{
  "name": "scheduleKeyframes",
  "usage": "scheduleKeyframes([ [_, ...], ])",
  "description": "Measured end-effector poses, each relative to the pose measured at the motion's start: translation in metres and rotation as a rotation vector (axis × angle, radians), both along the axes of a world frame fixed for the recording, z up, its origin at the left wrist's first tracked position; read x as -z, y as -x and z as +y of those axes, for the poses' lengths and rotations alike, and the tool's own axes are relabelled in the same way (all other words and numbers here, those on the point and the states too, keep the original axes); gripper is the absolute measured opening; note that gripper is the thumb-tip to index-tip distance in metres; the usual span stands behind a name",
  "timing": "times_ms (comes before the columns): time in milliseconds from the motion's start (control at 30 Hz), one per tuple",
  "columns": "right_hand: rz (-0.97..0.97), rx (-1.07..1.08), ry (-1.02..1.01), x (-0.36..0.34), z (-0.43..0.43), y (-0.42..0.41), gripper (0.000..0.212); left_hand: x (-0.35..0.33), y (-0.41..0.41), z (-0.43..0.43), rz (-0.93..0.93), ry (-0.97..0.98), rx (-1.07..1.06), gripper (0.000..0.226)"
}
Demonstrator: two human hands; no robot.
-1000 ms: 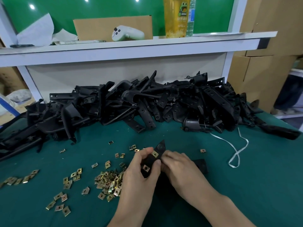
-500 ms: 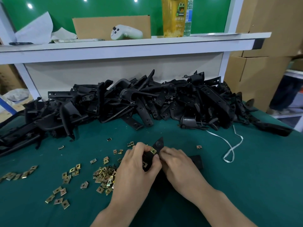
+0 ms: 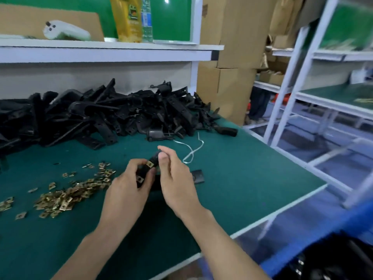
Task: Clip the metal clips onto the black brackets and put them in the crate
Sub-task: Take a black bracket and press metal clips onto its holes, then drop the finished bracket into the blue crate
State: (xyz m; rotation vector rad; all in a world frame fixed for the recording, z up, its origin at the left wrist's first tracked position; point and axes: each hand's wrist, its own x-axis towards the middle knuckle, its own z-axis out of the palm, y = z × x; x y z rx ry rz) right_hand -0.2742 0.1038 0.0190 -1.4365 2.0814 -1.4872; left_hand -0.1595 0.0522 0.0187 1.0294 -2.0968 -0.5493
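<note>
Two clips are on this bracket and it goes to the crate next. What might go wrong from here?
1. The right hand pinches only the tip of the bracket; once the left hand lets go, it may slip.
2. The crate sits low, past the edge of the table, and looks blurred here; a careless toss may miss it.
3. The white strap loops beside the right hand and might snag.
</note>
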Motion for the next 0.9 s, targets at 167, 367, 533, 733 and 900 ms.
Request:
scheduleKeyframes([
  [167,0.172,0.531,0.061,-0.045,0.057,0.054,0.034,-0.015,0.071,0.061,0.075,-0.240,0.229,0.009],
  [367,0.282,0.700,0.243,-0.102,0.108,0.089,0.027,-0.043,0.130,0.147,0.033,-0.646,0.679,0.043],
  [533,0.283,0.615,0.237,-0.100,0.100,0.085,0.028,-0.033,0.127,0.119,0.147,-0.668,0.744,0.027],
  [733,0.274,0.337,0.042,-0.041,0.033,0.041,0.034,0.011,0.016,0.003,-0.371,0.149,0.003,0.061],
  [900,0.411,0.139,-0.329,0.007,-0.039,-0.004,0.049,0.026,-0.079,-0.045,-0.637,-0.015,-0.405,0.096],
])
